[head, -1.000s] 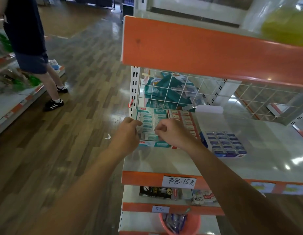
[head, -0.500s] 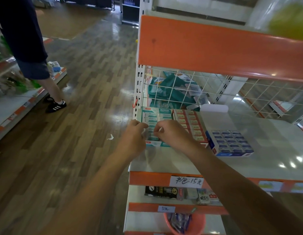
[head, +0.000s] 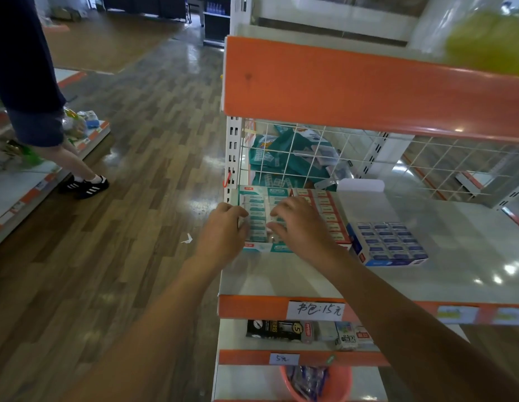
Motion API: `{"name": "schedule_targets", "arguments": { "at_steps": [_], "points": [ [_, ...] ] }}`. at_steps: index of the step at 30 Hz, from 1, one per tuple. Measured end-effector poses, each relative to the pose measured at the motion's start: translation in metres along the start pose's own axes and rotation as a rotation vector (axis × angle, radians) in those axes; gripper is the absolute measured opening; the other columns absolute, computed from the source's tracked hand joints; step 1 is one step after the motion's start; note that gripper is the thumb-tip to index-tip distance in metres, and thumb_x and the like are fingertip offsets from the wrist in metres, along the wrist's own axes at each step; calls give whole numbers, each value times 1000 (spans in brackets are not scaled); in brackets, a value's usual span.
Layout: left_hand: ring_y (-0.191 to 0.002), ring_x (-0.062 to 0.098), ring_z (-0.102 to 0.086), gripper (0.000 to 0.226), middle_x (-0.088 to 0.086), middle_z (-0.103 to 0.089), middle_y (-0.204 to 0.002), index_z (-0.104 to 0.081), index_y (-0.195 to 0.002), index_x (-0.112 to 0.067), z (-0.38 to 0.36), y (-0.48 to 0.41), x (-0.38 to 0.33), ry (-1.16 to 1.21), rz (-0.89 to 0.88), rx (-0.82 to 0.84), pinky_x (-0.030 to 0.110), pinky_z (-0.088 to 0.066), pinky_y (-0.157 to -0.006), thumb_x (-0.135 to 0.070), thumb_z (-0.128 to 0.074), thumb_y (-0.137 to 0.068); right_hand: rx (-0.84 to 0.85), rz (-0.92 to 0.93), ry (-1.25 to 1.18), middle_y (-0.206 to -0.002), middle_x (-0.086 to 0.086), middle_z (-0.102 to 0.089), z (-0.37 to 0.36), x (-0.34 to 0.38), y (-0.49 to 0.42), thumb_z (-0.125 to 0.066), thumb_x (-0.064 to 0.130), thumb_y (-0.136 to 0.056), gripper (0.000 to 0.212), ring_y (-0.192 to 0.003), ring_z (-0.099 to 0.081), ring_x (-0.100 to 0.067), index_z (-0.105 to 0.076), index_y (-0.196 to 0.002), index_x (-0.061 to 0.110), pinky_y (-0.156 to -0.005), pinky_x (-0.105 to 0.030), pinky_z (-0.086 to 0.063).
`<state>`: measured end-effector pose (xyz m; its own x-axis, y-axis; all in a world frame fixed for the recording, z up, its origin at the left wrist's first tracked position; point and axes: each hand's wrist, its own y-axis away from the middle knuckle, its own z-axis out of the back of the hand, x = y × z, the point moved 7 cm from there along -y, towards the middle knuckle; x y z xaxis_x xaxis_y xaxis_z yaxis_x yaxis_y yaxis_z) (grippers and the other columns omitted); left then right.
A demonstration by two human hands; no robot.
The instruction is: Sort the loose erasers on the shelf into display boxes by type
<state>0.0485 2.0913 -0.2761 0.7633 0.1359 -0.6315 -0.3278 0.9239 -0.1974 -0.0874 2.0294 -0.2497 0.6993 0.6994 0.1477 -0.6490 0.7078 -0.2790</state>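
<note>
— Where did the erasers point(head: 256, 220) lie?

— In rows inside the teal box point(head: 253, 248), at the left end of the pale, shiny shelf point(head: 443, 274). A red box point(head: 329, 211) touched it on the right, and a blue box point(head: 390, 242) stood just beside that one.

— And the hands?

— The left hand point(head: 223, 232) had its fingers curled on the left wall of the teal box, holding it. The right hand point(head: 303, 224) was over the middle of the same box, fingers bent, tips down on the erasers. Whether they pinched one, I could not tell.

— What about the room?

— It was a shop. The shelf had an orange front edge with a handwritten price label point(head: 316, 310), and a white wire grid point(head: 443, 166) stood at its back. Behind the grid lay teal packets point(head: 284, 158). Another orange-edged shelf point(head: 368, 88) hung above. The floor point(head: 130, 221) was glossy wood planks. To the left a person point(head: 34, 117) in dark shorts and black shoes stood by a low shelf point(head: 23, 190). Lower down – an orange bucket point(head: 343, 382).
</note>
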Motion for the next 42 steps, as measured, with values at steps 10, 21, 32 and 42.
{"name": "schedule_targets", "arguments": {
  "at_steps": [10,21,32,42],
  "points": [
    [-112,25,-52,39,5,-46,-131,-50,-129,-18,-6,-15,0,-104,87,85,40,-54,-88,-24,-58,-92,100,-158,-43,-122,1,-56,-19,-24,3,-57,45,-91,43,-112,-47,-17,-57,-126,20,-95,-35,-43],
    [-138,27,-25,43,7,-34,-148,-47,-135,-19,-24,-14,-31,-299,-188,126,44,-37,-108,-36,-47,-96,48,-176,-76,-130,-1,-52,-9,-41,21,-47,37,-97,37,-120,-46,-22,-54,-129,19,-101,-45,-42],
    [-138,35,-25,83,11,-32,-148,-39,-138,-19,-75,-12,-53,-593,-373,273,47,-26,-108,-47,12,-78,138,-279,-7,-154,-2,-29,-30,-74,29,-19,50,-98,56,-142,-23,-26,-33,-145,24,-115,-51,-20],
    [-140,34,-26,67,13,-38,-146,-44,-136,-18,-63,-7,-54,-304,-235,240,51,-22,-114,-53,-12,-89,19,-210,-201,-143,3,-44,22,-62,62,-38,42,-99,45,-128,-43,-19,-39,-141,26,-104,-45,-41]
  ]
}}
